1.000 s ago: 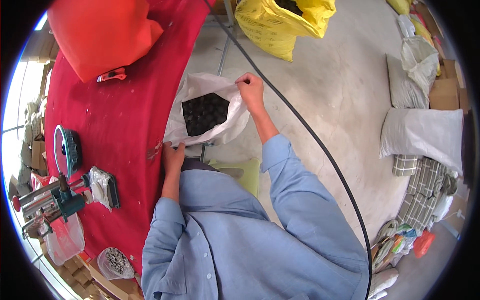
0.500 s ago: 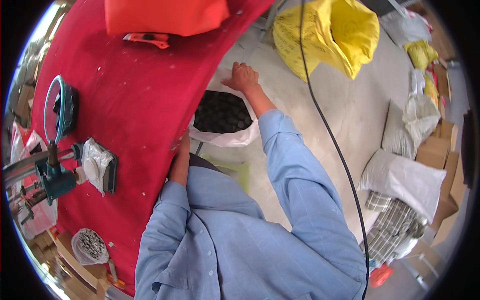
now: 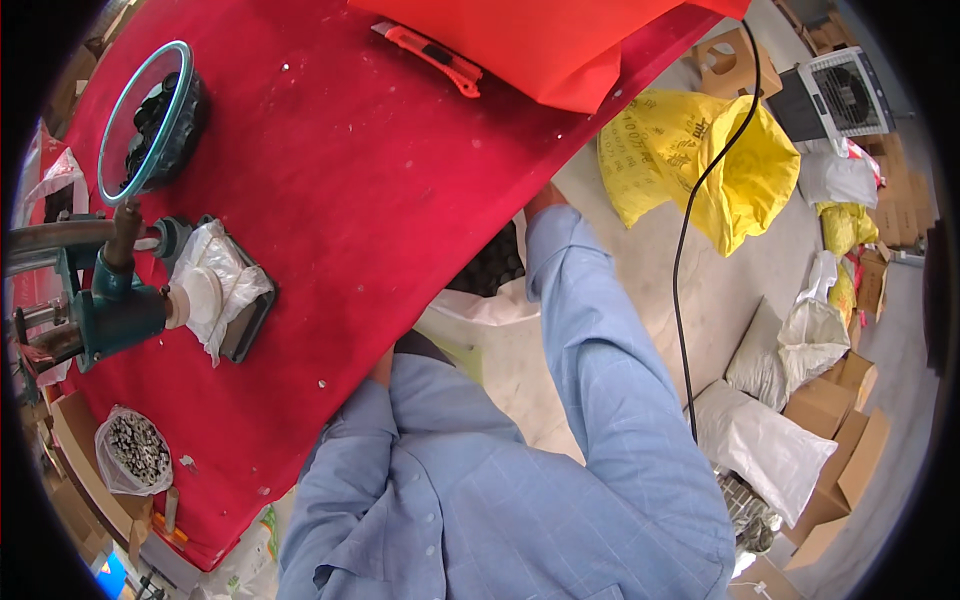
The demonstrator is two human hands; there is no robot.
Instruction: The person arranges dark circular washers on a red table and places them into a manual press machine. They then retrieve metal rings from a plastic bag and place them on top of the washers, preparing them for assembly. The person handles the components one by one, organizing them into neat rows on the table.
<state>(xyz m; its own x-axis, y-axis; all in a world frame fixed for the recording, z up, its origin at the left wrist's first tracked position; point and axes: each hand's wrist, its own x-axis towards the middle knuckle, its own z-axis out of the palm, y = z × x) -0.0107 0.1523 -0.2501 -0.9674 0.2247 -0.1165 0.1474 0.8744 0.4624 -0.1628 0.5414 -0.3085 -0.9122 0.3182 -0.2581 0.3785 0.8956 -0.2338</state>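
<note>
Below the edge of the red-covered table [image 3: 400, 200], a white sack [image 3: 490, 306] stands open with black pieces [image 3: 497, 262] inside, partly hidden by the tabletop. My right arm reaches to the sack's far side, and only the wrist of my right hand [image 3: 545, 199] shows; its fingers are behind the table edge. At the near side, my left wrist [image 3: 383, 370] goes under the tabletop, so that hand's fingers are hidden too. Whether either hand holds anything cannot be seen.
On the table are an orange-red bag [image 3: 540, 50], a red utility knife [image 3: 430, 58], a teal-rimmed basket [image 3: 190, 120], a green hand press [image 3: 125, 315] and a bag of small metallic parts [image 3: 138, 450]. A black cable [image 3: 683, 290] hangs before a yellow sack [image 3: 680, 150]. White sacks [image 3: 765, 445] lie right.
The view has shifted, so the table covers more of the sack. My right hand, seen at the sack's far rim before, is now mostly hidden behind the table edge. Less of my left forearm shows.
</note>
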